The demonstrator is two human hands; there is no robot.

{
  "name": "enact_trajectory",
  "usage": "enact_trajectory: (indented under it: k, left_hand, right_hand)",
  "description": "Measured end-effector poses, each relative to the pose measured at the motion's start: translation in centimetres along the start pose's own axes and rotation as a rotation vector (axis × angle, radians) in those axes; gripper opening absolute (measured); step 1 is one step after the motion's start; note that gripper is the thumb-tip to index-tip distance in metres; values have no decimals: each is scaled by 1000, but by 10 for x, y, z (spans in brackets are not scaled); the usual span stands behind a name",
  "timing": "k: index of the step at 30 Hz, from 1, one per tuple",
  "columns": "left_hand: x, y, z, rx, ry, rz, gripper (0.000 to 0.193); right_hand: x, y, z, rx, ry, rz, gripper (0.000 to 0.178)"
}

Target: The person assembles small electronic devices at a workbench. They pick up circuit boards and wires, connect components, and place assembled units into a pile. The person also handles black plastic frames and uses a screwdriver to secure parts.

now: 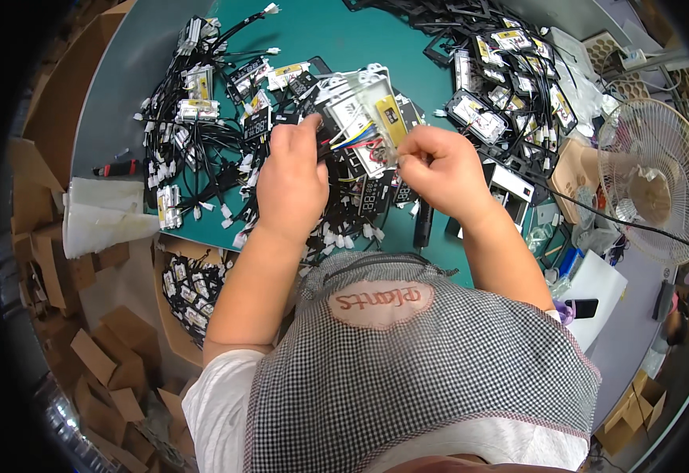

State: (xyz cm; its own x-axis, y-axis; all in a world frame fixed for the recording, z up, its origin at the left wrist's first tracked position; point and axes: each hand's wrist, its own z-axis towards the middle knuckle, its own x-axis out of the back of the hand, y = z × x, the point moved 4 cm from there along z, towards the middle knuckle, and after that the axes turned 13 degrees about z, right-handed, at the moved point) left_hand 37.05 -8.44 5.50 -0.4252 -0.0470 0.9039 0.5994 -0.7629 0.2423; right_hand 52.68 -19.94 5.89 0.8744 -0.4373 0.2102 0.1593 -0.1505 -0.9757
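My right hand (447,169) is closed in a pinch at the right edge of a translucent white plastic housing (390,120) with a yellow label inside. Red, blue and yellow wires (354,141) run from this housing toward my left hand (291,177). The fingers of that hand are curled at the wires' left end, around a dark part that I cannot make out. Beneath and beside both hands lie several black digital display modules (372,197) with cables and white plugs. One display module (258,124) sits just left of my left fingers.
Bundles of black-cabled modules (197,109) cover the table's left side; more modules (478,117) and black frames are heaped at the right. A black-handled tool (423,225) lies before my right hand. A fan (650,185) stands at the right. Cardboard boxes (116,355) are at lower left.
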Motion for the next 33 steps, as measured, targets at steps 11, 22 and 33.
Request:
enact_trajectory:
  k: [11,22,33]
  left_hand:
    - [-10,-41,-16,26,-224,118,36]
    - [-11,-65,-47,1,-457,-19,40]
    - [72,-318,-117,620,-408,270,29]
  right_hand:
    - [50,13,2,108,191,43,8]
    - [81,37,22,-163,249,1020,16]
    - [441,50,-80,235,927,848,28]
